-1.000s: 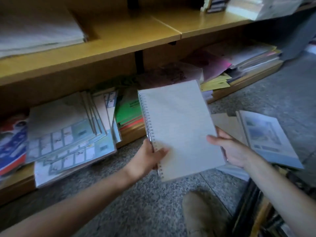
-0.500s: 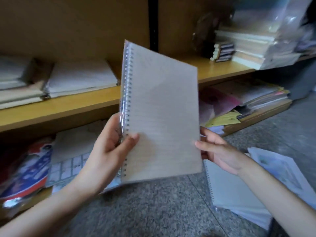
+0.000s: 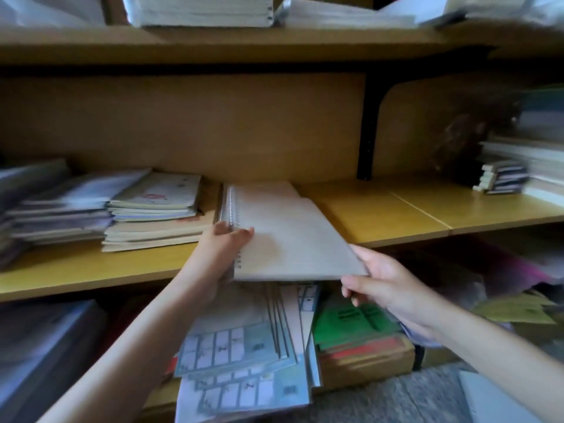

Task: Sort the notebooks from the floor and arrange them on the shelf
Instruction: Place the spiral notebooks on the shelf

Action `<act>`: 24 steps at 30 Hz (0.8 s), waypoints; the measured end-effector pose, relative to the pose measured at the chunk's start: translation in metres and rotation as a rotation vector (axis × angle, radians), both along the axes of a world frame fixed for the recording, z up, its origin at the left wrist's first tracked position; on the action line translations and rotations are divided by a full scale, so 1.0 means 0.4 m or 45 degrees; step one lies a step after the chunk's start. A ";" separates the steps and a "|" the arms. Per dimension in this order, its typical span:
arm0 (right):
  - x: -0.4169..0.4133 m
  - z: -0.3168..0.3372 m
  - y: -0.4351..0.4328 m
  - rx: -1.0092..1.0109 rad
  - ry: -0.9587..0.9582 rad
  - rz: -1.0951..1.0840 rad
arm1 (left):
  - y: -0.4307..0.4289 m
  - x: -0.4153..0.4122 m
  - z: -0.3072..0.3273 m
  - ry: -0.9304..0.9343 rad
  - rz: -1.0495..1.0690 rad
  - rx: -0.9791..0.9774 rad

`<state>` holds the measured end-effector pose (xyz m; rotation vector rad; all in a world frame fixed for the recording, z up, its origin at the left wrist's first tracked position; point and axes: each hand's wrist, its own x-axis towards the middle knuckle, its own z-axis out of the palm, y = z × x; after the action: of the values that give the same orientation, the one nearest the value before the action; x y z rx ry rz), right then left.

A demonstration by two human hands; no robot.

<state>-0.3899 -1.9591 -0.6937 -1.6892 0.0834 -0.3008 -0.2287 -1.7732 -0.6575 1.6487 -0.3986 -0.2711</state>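
Middle shelf (image 3: 396, 215): bare board right of centre, flat stack (image 3: 155, 209) of exercise books at left. Just right of that stack, spiral notebook (image 3: 290, 236), far end over the board, near end jutting past the front edge; resting on the wood or not, impossible to tell. Likely light and thin, bending at the free edge, firm only along the wire spine; best held there and at the opposite corner. At the spine, left hand (image 3: 218, 257) clamped on, thumb (image 3: 244, 233) atop the cover, fingers beneath. At the near right corner, right hand (image 3: 387, 288) pinching, remaining fingers loosely curled below.
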 end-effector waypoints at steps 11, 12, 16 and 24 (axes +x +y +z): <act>0.095 0.040 0.002 -1.295 0.113 -0.592 | -0.002 0.046 -0.005 -0.336 0.340 0.167; 0.104 0.045 0.005 -1.418 0.097 -0.614 | -0.002 0.039 -0.011 -0.593 0.355 0.307; 0.171 0.052 0.006 -1.580 0.157 -0.701 | -0.018 0.024 -0.040 -1.287 0.292 0.661; 0.281 0.033 -0.032 -1.565 0.270 -0.888 | -0.028 0.107 -0.097 -1.471 0.146 0.867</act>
<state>-0.2777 -1.9718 -0.6805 -2.8763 0.7860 -0.7940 -0.1861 -1.7842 -0.6963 2.3765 -1.1514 0.7704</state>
